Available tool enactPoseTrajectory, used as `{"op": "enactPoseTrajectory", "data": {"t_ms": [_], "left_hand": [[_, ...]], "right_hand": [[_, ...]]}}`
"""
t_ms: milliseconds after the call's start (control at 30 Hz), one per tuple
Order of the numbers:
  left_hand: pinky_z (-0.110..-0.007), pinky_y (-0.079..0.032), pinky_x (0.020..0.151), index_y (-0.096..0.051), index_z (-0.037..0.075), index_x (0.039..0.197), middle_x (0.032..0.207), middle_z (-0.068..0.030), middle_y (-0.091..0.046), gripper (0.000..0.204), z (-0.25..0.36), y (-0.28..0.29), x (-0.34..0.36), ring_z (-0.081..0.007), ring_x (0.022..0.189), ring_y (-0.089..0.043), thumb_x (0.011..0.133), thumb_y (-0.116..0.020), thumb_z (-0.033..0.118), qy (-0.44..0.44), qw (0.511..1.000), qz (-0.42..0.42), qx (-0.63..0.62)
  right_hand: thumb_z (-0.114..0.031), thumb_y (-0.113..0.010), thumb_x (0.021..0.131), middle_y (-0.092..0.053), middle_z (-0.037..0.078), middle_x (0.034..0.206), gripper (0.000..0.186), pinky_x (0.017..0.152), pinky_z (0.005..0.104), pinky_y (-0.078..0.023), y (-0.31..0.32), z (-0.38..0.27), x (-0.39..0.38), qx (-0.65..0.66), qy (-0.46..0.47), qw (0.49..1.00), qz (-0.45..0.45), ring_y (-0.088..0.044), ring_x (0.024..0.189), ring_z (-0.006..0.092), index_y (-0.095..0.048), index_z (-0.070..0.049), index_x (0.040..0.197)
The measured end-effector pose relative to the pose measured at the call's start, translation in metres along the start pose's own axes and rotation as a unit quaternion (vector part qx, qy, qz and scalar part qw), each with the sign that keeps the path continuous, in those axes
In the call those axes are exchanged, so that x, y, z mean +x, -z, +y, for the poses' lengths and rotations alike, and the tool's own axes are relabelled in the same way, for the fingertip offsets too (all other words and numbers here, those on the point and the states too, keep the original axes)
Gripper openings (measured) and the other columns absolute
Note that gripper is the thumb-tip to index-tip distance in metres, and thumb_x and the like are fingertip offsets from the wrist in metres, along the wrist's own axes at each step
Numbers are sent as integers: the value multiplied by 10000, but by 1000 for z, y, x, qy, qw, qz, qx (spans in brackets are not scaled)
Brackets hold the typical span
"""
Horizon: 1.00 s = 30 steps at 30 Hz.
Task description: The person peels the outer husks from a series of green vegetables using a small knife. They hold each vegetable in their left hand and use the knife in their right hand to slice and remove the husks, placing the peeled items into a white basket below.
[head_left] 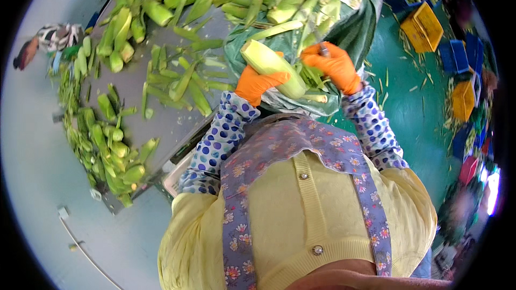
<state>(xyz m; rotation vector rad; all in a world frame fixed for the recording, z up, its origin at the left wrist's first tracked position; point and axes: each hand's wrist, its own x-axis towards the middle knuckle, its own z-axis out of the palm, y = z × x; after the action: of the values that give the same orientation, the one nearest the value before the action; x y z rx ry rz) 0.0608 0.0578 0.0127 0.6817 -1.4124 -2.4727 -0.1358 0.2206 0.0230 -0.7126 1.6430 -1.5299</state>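
My left hand (259, 84), in an orange glove, grips an ear of corn (273, 69) in smooth pale green husk. The ear is tilted, its blunt end toward the upper left. Just right of it, my right hand (335, 66), gloved in orange too, is closed with a small dark metallic piece (323, 50) showing at its fingers; what kind of tool this is I cannot make out. Below both hands lies an open green sack (236, 58) with loose husk leaves (313, 77) in it. My right hand appears apart from the ear.
A grey table (161, 139) to the left bears a heap of unpeeled corn ears (157, 12), more ears (119, 150) along its left edge, and loose husk leaves (185, 83). Yellow crates (422, 28) and blue crates (454, 56) stand at right on the green floor (400, 113), among scattered husk bits.
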Motion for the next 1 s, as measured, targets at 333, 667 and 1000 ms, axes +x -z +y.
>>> {"op": "enactPoseTrajectory", "data": {"t_ms": [333, 667, 1000], "left_hand": [[-347, -560, 884, -594, 24, 1291, 1193, -88, -699, 660, 21, -58, 17, -182, 1031, -681, 739, -910, 200, -93, 982, -79, 143], [-358, -556, 897, -511, -24, 1335, 1189, -110, -684, 805, 0, -32, 12, -182, 1059, -663, 717, -952, 244, -68, 975, -16, 211], [-359, -558, 904, -557, -6, 1316, 1207, -105, -669, 768, 9, -26, -3, -184, 1046, -661, 683, -962, 151, -108, 971, -17, 210]], "right_hand": [[-212, -888, 772, -726, 103, 988, 522, 799, 317, -552, -29, -18, -23, -104, -6, 991, 80, -702, 896, 174, -658, 6, 1187], [-65, -775, 869, -712, 56, 910, 278, 770, 270, -545, -30, -21, -24, 78, -64, 995, 15, -663, 821, 118, -695, 26, 1119], [-191, -726, 892, -629, -5, 780, 190, 617, 263, -457, -45, 20, -8, 6, 34, 993, 114, -558, 703, 83, -686, -29, 982]]}}
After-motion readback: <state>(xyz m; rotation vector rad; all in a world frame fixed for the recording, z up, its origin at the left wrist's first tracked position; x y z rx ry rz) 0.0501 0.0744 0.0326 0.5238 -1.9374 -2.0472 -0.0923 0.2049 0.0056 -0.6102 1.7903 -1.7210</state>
